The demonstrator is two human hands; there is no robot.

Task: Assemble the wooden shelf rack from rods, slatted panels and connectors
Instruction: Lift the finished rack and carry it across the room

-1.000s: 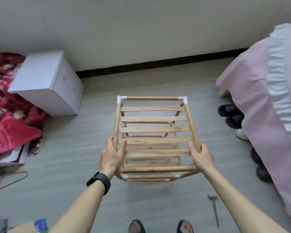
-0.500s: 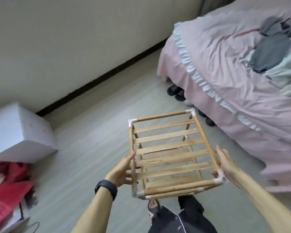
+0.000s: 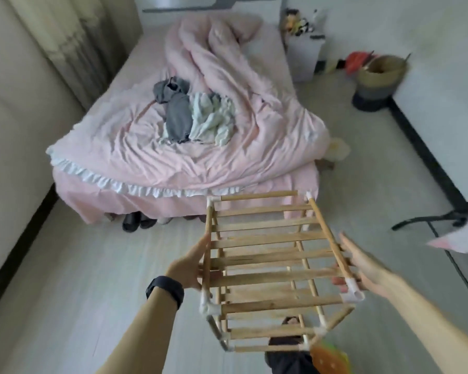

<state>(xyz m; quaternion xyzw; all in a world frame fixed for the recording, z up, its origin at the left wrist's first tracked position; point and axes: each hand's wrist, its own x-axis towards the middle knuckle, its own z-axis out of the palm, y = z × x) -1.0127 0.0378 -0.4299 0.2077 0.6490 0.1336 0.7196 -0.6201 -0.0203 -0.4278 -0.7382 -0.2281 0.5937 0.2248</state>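
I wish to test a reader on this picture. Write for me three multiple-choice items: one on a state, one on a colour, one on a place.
1. The rack is
A. lying on the bed
B. in loose parts
C. held between the left hand and the right hand

2. The band on the left wrist is
A. red
B. black
C. white

3. The grey clothes lie
A. on the bed
B. on the rack
C. in the right hand

Answers:
1 C: a hand with straight fingers lies against each side of the rack, which is in one piece.
2 B: the band shows black against the arm.
3 A: they lie in a heap in the middle of the bed, far from the rack.
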